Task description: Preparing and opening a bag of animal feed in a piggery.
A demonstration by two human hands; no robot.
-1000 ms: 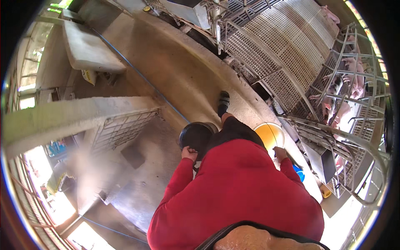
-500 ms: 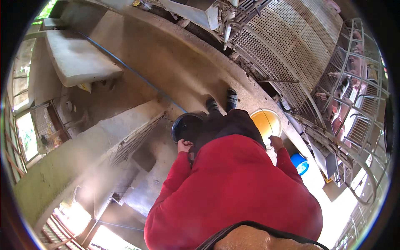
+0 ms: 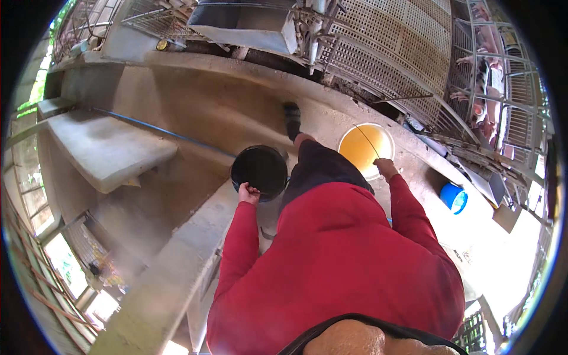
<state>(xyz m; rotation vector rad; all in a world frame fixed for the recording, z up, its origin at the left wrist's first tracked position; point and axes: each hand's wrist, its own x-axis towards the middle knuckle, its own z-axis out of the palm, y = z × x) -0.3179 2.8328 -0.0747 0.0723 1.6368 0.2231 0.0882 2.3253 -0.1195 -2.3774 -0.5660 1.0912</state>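
My left hand (image 3: 249,193) is curled at the near rim of a black bucket (image 3: 259,173), which hangs beside my left leg. Its handle cannot be made out. On the other side, my right hand (image 3: 386,168) grips the thin wire handle (image 3: 368,141) of a bucket (image 3: 362,151) with a pale rim and a yellow-orange inside. That handle rises across the bucket's mouth into my fingers. What either bucket contains is unclear.
A small blue bucket (image 3: 454,198) lies tipped at the right. Slatted pens (image 3: 390,41) with metal bars hold several pigs (image 3: 488,100). A metal trough (image 3: 242,35) stands ahead, a concrete slab (image 3: 112,145) at left. A blue hose (image 3: 171,135) runs along the floor.
My view has turned and shifted forward along the walkway. Both buckets have moved along with my hands, and one foot is now ahead in a step.
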